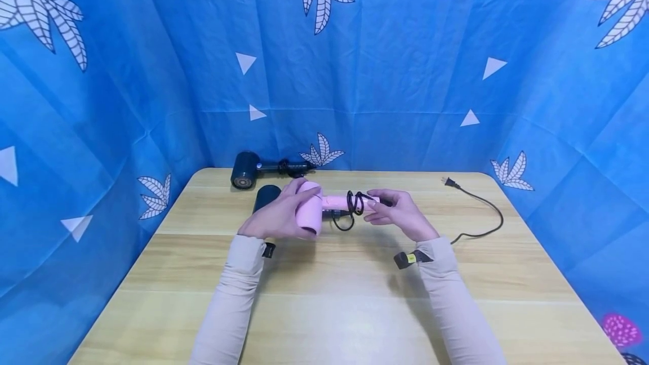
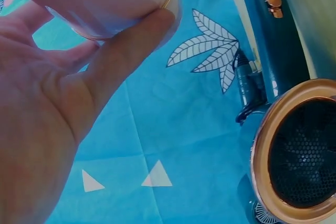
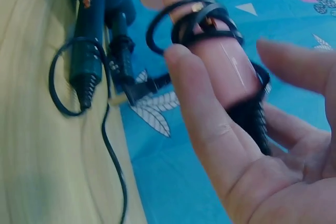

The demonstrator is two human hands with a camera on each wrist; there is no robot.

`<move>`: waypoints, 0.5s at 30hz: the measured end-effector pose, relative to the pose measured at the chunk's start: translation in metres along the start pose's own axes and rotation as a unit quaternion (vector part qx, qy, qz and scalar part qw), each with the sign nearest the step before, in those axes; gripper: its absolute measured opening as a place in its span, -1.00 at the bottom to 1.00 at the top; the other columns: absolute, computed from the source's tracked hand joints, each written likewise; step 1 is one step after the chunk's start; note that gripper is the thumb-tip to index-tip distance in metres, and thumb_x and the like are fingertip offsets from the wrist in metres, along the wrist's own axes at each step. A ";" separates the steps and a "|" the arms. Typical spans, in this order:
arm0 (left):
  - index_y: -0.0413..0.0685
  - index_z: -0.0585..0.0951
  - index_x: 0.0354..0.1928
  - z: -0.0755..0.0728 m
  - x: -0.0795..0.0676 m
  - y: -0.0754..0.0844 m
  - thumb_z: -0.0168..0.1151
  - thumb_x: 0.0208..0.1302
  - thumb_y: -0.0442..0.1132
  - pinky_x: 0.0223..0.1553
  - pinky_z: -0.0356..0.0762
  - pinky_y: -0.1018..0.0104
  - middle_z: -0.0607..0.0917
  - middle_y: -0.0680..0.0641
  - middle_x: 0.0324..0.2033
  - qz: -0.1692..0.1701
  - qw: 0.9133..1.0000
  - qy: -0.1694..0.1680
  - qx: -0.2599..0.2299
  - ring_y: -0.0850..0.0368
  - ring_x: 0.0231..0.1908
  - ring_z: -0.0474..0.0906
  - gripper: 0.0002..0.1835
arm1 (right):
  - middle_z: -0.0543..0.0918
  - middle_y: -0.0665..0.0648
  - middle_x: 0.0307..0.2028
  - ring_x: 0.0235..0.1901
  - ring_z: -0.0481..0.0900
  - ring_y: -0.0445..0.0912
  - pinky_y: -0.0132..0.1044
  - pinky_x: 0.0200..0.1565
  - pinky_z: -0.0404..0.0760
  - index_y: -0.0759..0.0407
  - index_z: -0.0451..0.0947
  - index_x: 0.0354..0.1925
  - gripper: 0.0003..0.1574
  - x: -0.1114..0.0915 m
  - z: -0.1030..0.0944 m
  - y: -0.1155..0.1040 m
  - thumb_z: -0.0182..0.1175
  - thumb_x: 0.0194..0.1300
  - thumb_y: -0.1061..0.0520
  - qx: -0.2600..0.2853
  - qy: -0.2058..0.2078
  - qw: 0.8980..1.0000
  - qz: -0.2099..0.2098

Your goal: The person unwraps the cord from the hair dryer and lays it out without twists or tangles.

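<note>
From where I stand, the pink hair dryer [image 1: 310, 216] is held up off the table [image 1: 324, 320], over the nearer dark hair dryer [image 1: 267, 195]. The left hand [image 1: 279, 213] has a firm-looking grip on its barrel, thumb along one side and fingers round the other. The right hand [image 1: 398, 213] is half-open about the far end of the handle: the thumb lies by the black cord [image 1: 355, 203] wound there, and the index finger stands clear. Whether the other fingers pinch anything, I cannot tell.

That uneven hold is what would worry me. The barrel looks smooth and rounded, so if the left thumb slides, the pink one could drop onto the dark one beneath and scuff both. With so loose a right hand, the handle might dip or swing. The cord's loops look slack, too; a finger hooking one could drag the wrap undone.

The farther dark hair dryer [image 1: 245, 169], by the back edge, seems out of harm's way. The loose plug cable [image 1: 499, 224] curves in behind the right forearm, though, where a sleeve could catch it and tug whatever it joins.
</note>
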State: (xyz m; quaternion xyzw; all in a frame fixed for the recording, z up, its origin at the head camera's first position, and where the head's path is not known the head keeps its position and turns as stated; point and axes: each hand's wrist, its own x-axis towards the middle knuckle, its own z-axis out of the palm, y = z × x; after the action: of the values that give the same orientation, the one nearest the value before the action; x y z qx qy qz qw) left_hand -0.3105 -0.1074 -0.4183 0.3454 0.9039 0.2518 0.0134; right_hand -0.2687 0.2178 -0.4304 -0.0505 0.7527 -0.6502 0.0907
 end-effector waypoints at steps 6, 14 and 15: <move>0.32 0.35 0.53 -0.007 -0.003 0.004 0.71 -0.20 0.11 0.04 0.65 -0.01 0.14 -0.11 0.56 0.001 1.000 -0.003 -0.023 -0.14 0.28 0.40 0.14 | 0.44 0.44 0.41 -0.14 0.83 0.03 -0.01 0.01 0.77 0.30 0.26 0.50 -0.20 -0.007 -0.027 0.003 0.10 0.57 -0.16 0.009 0.018 1.000 -0.010; 0.37 0.37 0.51 -0.014 -0.007 0.007 0.71 -0.20 0.11 -0.01 0.64 0.07 0.18 -0.01 0.53 -0.001 0.999 0.000 -0.036 -0.10 0.15 0.49 0.12 | 0.61 0.07 0.15 0.01 0.74 -0.01 -0.03 0.16 0.71 0.43 0.23 0.45 -0.39 0.000 -0.042 0.029 -0.15 0.68 0.05 0.099 0.018 0.994 0.029; 0.36 0.38 0.51 -0.014 -0.007 0.007 0.71 -0.20 0.11 -0.01 0.64 0.07 0.18 -0.02 0.53 0.002 0.999 0.000 -0.037 -0.10 0.15 0.49 0.12 | 0.59 0.10 0.17 0.05 0.73 0.04 0.04 0.21 0.67 0.44 0.22 0.45 -0.43 0.002 -0.039 0.032 -0.17 0.67 0.13 0.104 0.007 0.994 0.038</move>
State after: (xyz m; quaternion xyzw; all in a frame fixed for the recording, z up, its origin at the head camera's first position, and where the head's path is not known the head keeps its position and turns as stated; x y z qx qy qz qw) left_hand -0.3034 -0.1136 -0.4038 0.3470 0.8932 0.2849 0.0256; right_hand -0.2770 0.2602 -0.4569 -0.0075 0.6832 -0.7211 0.1146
